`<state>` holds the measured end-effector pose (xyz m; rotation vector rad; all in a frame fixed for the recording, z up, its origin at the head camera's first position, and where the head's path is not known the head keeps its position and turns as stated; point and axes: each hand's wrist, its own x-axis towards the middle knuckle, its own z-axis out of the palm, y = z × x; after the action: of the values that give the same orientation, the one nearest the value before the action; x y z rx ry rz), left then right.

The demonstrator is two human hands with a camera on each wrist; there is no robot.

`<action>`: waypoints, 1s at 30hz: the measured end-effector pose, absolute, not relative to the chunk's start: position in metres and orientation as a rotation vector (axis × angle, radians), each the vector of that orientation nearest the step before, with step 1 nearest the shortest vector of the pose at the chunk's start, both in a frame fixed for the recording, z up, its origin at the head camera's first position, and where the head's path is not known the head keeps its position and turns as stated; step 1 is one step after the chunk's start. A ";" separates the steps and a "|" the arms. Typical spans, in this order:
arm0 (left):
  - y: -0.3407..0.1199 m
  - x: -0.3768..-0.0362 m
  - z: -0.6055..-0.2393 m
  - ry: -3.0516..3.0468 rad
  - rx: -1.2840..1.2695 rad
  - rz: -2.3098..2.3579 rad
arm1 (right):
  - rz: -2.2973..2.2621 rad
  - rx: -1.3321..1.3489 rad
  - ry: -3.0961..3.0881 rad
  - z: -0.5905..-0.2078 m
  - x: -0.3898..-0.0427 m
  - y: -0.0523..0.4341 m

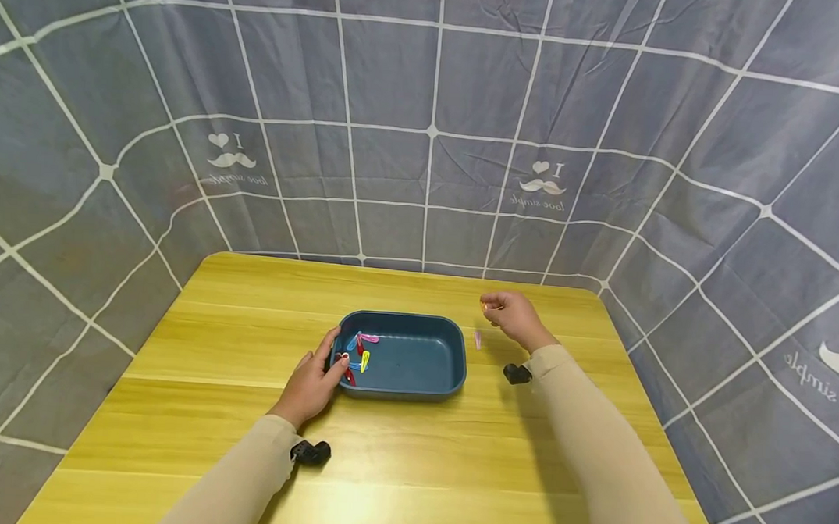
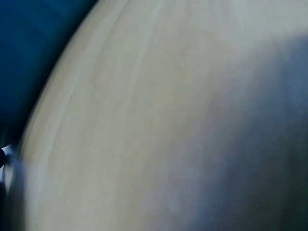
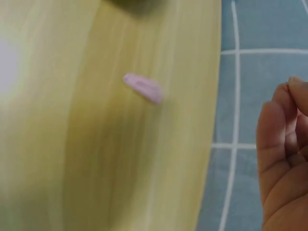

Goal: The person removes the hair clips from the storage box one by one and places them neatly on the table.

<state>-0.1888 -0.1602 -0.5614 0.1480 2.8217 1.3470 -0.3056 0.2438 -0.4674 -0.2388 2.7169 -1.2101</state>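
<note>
A dark blue plastic bin (image 1: 414,387) stands on the table with several snap hair clips inside its left end, among them a yellow hair clip (image 1: 365,360) and a pink hair clip (image 1: 369,339). My left hand (image 1: 310,384) grips the bin's left side, thumb over the rim and fingers along the outer wall. Right of the bin, my right hand (image 1: 517,319) is raised over the table, thumb and forefinger pinched on a small light-coloured thing, mostly hidden; I cannot tell its kind. Below that hand, a lilac-pink hair clip (image 3: 143,87) lies on the wood.
The yellow wood-grain table (image 1: 411,465) ends at a grey-blue curtain with white grid lines (image 1: 388,167), which also hangs along both sides. Black wrist cameras (image 1: 310,453) are strapped under both beige sleeves. The left wrist view is blurred, with the bin's wall (image 2: 33,53) at its corner.
</note>
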 end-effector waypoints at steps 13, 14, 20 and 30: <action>-0.159 -0.188 -0.558 2.807 0.156 1.358 | -1.060 -0.184 2.769 -0.498 -0.304 0.264; -0.159 -0.188 -0.558 2.807 0.161 1.360 | -1.058 -0.175 2.767 -0.500 -0.304 0.264; -0.159 -0.188 -0.559 2.808 0.168 1.373 | -1.086 -0.115 2.735 -0.513 -0.302 0.266; -0.160 -0.189 -0.560 2.807 0.153 1.365 | -1.126 -0.086 2.702 -0.531 -0.302 0.264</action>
<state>-0.1892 -0.1599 -0.5598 0.1527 2.8068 1.3650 -0.3024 0.2637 -0.5314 -0.0855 2.7022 -1.1256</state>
